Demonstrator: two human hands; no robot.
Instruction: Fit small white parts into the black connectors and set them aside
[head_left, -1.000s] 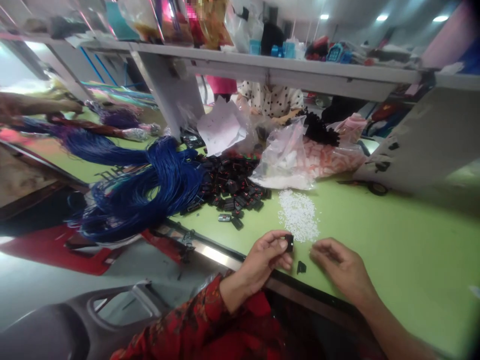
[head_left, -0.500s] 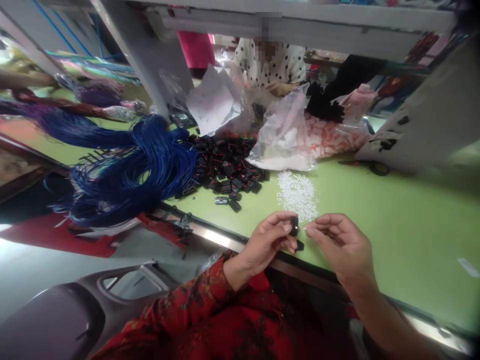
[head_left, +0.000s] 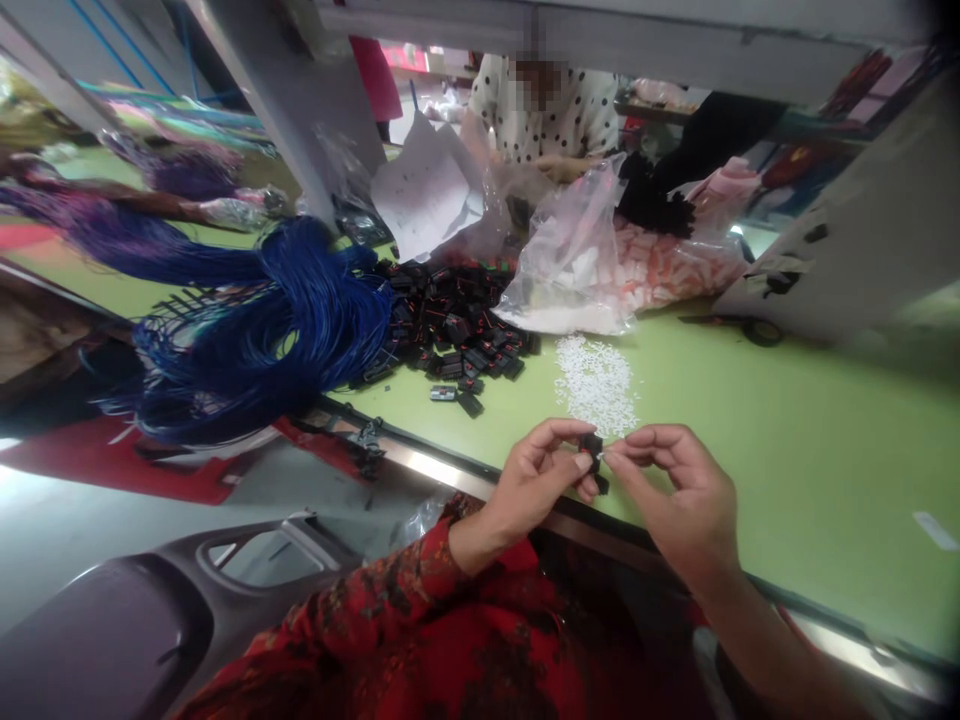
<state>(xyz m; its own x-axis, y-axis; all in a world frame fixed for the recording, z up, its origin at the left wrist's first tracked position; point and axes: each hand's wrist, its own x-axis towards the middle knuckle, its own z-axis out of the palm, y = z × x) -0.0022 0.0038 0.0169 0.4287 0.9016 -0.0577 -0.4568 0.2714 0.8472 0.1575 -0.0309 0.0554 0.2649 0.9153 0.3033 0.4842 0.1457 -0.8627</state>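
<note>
Near the table's front edge, my left hand (head_left: 541, 482) is closed on a small black plastic connector housing (head_left: 592, 450), held between thumb and fingers. My right hand (head_left: 675, 490) is closed in a pinch at the connector's right side. Its fingertips hold a tiny white piece (head_left: 602, 455), which meets or nearly touches the connector; actual contact is too small to make out. Just beyond both hands lies a spread of tiny white pieces (head_left: 596, 380) on the green table (head_left: 810, 450). Farther left is a heap of black connectors (head_left: 457, 335), some with red parts.
Coiled blue wires (head_left: 300, 310) lie at the left and overhang the edge. Clear plastic bags (head_left: 562, 270) and a bag of pink-and-white parts (head_left: 667, 270) stand behind. Black-handled scissors (head_left: 761, 330) lie at the right. A person in a dotted top (head_left: 570, 110) sits opposite; a chair (head_left: 112, 630) stands lower left.
My right hand has moved a little left, bringing its pinched white piece up to the connector. My left hand still grips the connector, which has turned slightly.
</note>
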